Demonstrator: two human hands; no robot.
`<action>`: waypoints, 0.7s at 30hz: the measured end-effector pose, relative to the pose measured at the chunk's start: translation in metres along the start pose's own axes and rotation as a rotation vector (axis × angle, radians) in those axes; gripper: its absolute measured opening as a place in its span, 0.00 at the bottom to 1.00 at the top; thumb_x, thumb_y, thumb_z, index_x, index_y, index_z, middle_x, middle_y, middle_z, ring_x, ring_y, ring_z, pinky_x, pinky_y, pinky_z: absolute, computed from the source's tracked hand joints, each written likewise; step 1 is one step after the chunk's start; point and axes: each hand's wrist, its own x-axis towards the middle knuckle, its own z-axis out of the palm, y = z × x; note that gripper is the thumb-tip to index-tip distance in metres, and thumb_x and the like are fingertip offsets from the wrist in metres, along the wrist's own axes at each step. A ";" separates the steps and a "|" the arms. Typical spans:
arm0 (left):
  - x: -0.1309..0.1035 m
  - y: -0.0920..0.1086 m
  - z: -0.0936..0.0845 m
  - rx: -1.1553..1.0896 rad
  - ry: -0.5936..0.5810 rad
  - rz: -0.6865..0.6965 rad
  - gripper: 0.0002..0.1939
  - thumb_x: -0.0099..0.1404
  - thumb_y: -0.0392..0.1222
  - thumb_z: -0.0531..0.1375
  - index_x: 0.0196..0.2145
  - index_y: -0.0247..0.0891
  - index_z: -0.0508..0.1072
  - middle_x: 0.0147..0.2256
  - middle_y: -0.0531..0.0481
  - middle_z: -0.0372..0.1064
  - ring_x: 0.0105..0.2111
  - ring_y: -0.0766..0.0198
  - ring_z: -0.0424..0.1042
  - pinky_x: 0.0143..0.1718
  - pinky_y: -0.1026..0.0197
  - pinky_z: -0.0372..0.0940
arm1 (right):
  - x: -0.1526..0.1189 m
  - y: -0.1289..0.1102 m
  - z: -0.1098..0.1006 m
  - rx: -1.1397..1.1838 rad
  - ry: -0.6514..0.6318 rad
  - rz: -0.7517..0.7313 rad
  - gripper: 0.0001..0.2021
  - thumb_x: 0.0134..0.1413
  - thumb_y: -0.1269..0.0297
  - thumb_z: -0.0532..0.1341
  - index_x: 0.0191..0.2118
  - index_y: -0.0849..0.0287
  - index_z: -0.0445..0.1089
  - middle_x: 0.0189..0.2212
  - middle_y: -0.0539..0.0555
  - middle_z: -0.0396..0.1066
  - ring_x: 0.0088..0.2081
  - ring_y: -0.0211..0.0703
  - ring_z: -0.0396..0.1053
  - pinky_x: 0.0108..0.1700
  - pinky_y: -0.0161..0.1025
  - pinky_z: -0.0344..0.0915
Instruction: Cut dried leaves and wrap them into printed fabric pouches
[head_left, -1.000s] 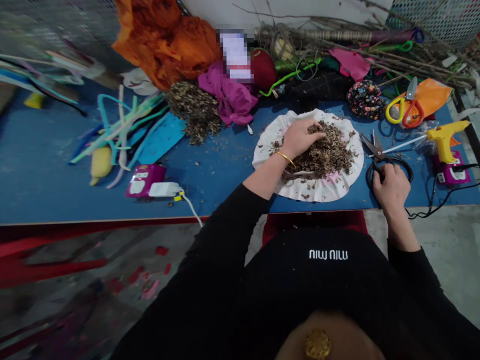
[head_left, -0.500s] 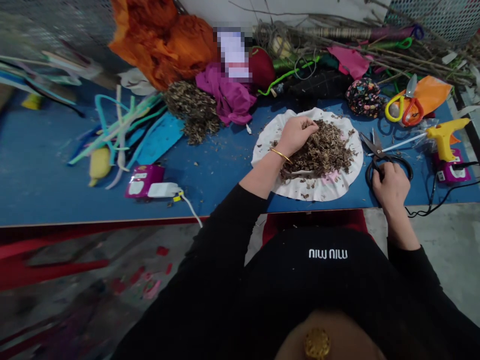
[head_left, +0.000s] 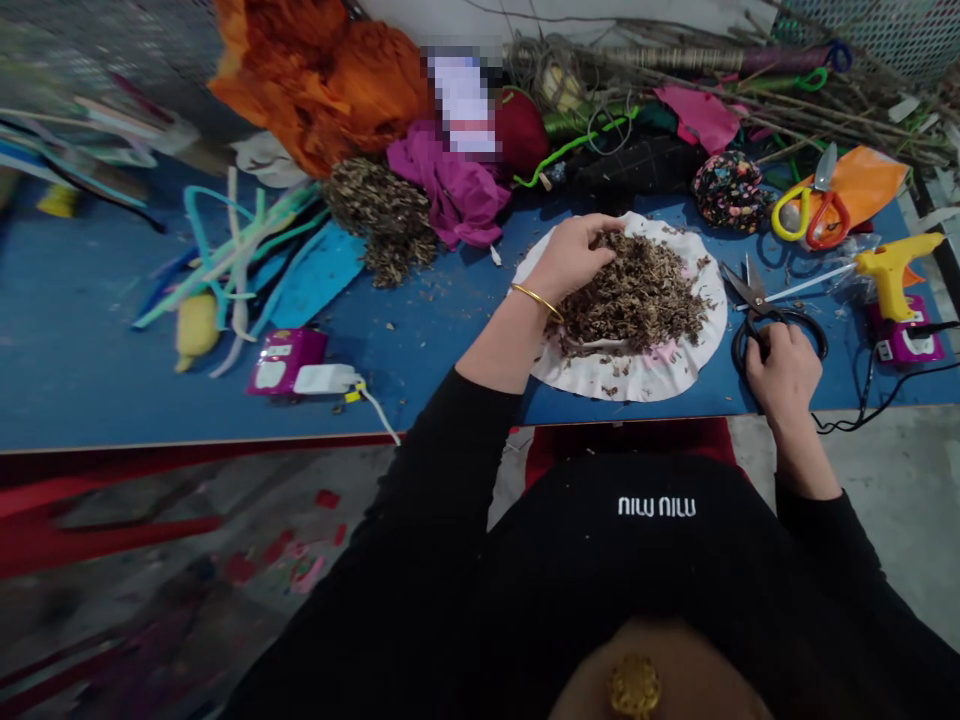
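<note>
A round white cloth (head_left: 651,384) lies on the table, bearing a heap of brown dried plant bits (head_left: 637,295). At the heap's upper left is my left hand (head_left: 574,255), its thumb apart from the curved fingers, whose tips rest among the bits. No held piece shows in it. Right of the cloth, black-handled scissors (head_left: 757,300) lie with blades parted, pointing away from me. My right hand (head_left: 784,370) is closed over their handle loop; part of the handle is hidden under the fingers.
A yellow glue gun (head_left: 894,270) and scissors with yellow and red handles (head_left: 814,208) lie at the right. Behind are a purple cloth (head_left: 454,190), orange fabric (head_left: 337,90) and a floral pouch (head_left: 731,190). A purple box (head_left: 289,358) with a white plug sits left.
My left hand has moved left across the heap, and its thumb and fingers have spread apart. My right hand stays on the scissors.
</note>
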 end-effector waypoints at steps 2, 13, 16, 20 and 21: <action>-0.002 0.002 -0.002 0.056 0.067 -0.008 0.22 0.60 0.33 0.63 0.53 0.34 0.79 0.47 0.44 0.79 0.46 0.54 0.76 0.55 0.52 0.68 | 0.000 0.000 0.000 -0.004 0.001 0.000 0.09 0.62 0.59 0.56 0.38 0.58 0.69 0.35 0.59 0.69 0.36 0.48 0.61 0.36 0.42 0.51; -0.011 0.008 -0.010 0.097 -0.068 0.071 0.33 0.62 0.27 0.50 0.62 0.35 0.74 0.62 0.46 0.73 0.62 0.56 0.70 0.67 0.54 0.61 | 0.000 0.000 0.001 -0.031 0.007 -0.021 0.09 0.63 0.59 0.56 0.37 0.58 0.69 0.35 0.58 0.69 0.36 0.47 0.62 0.36 0.41 0.50; -0.015 0.007 -0.014 0.167 -0.049 0.054 0.30 0.63 0.30 0.52 0.60 0.36 0.77 0.58 0.45 0.76 0.57 0.55 0.75 0.62 0.55 0.66 | 0.000 0.000 0.001 -0.045 0.001 -0.021 0.08 0.63 0.59 0.57 0.37 0.58 0.69 0.35 0.58 0.69 0.36 0.47 0.62 0.36 0.41 0.49; -0.017 0.007 -0.018 0.344 -0.077 -0.001 0.20 0.64 0.35 0.57 0.50 0.40 0.84 0.53 0.47 0.80 0.53 0.52 0.77 0.59 0.53 0.70 | -0.001 0.000 0.002 -0.043 0.018 -0.026 0.09 0.64 0.59 0.56 0.37 0.58 0.69 0.34 0.57 0.69 0.35 0.46 0.61 0.36 0.41 0.49; -0.016 0.008 -0.018 0.366 -0.050 -0.004 0.20 0.64 0.34 0.57 0.49 0.40 0.84 0.53 0.46 0.80 0.54 0.52 0.77 0.59 0.53 0.70 | -0.001 0.000 0.002 -0.043 0.018 -0.025 0.09 0.64 0.59 0.56 0.37 0.58 0.68 0.34 0.57 0.69 0.35 0.46 0.61 0.36 0.40 0.49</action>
